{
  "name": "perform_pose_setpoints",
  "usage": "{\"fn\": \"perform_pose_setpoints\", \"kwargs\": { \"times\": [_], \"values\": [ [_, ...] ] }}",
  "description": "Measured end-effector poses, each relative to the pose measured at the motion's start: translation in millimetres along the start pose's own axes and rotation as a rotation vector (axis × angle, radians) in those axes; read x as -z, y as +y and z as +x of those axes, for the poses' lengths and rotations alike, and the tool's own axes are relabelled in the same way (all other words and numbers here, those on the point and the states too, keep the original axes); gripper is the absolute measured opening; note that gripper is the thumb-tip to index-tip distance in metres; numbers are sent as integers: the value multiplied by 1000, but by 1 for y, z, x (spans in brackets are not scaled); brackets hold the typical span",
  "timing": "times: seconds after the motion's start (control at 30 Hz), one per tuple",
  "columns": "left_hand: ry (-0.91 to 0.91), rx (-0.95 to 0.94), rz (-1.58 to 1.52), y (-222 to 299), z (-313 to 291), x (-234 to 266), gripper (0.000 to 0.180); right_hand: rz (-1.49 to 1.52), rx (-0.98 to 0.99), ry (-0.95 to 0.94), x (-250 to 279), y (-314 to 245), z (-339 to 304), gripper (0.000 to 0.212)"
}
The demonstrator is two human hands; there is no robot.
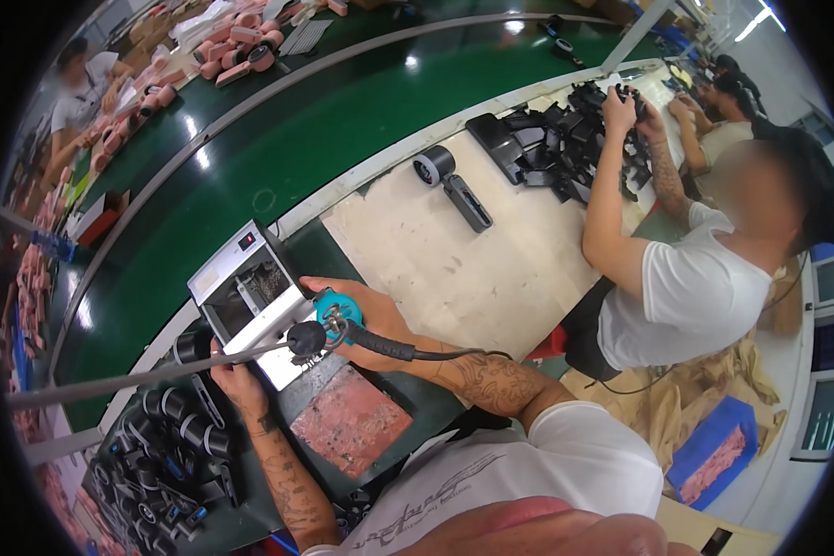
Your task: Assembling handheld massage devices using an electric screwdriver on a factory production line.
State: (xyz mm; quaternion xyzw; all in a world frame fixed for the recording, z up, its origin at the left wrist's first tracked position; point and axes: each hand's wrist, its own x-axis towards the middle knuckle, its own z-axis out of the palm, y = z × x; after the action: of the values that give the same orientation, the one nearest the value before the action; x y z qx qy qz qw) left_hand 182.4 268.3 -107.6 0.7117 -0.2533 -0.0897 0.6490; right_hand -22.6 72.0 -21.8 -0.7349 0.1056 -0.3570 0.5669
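My right hand (380, 313) is closed round a teal electric screwdriver (337, 315), seen from its top end, where a metal hook and a black cord are fixed. One finger stretches toward the metal screw feeder (250, 289), a silver box with an open top and a red switch. My left hand (239, 382) is curled at the feeder's near left corner, against a black handheld fan (193, 347) with a round head. Its fingertips are partly hidden. The screwdriver's tip is out of sight beneath its body.
Black fans (162, 454) lie piled left of my forearm. A worn reddish mat (352, 422) lies before me. Another fan (454, 190) and black casings (565, 139) rest on the bench; a co-worker (695, 269) handles a part. Beyond runs a green conveyor (324, 139). A dark rod (148, 378) crosses ahead.
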Motion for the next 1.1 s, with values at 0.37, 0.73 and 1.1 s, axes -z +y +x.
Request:
{"fn": "perform_pose_setpoints", "kwargs": {
  "times": [0.37, 0.73, 1.1],
  "values": [
    [14, 8, 22, 2, 0, -4, 39, -5, -42, -5, 1, 0, -2, 66],
    [61, 65, -19, -21, -2, 5, 45, -83, 4, 4, 2, -6, 0, 67],
    [58, 25, -87, -1, -1, -6, 45, -57, 19, 45, 2, -7, -2, 59]
  ]
}}
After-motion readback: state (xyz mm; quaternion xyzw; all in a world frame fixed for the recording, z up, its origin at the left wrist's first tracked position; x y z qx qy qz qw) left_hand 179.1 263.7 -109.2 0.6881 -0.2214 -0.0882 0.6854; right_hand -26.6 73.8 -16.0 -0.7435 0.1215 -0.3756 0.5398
